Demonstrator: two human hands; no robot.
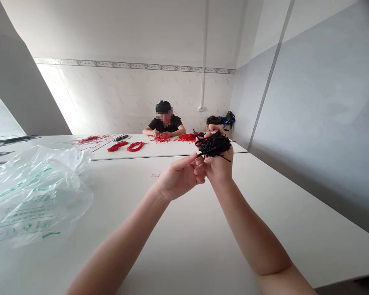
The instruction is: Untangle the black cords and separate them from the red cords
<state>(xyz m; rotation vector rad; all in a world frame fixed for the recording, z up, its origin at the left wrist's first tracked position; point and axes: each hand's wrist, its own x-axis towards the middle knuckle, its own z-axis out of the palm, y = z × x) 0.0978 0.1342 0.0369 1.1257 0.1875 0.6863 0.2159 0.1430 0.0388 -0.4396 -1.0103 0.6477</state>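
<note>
A tangled bundle of black cord (pixel 215 144), with loose ends sticking out on several sides, is held up above the white table. My right hand (pixel 223 166) is wrapped round it from behind and below, thumb and fingers partly hidden by the cord. From the left, my left hand (pixel 184 174) reaches in with its fingers curled. Its thumb and fingertips pinch a cord end at the bundle's lower left edge.
A crumpled clear plastic bag (pixel 39 196) lies on the left of the table (pixel 178 246). A small red loop (pixel 155 175) is near the middle. Beyond are red cord coils (pixel 135 146), black cords (pixel 14 139) and a seated person (pixel 164 121) handling red cord (pixel 162 138).
</note>
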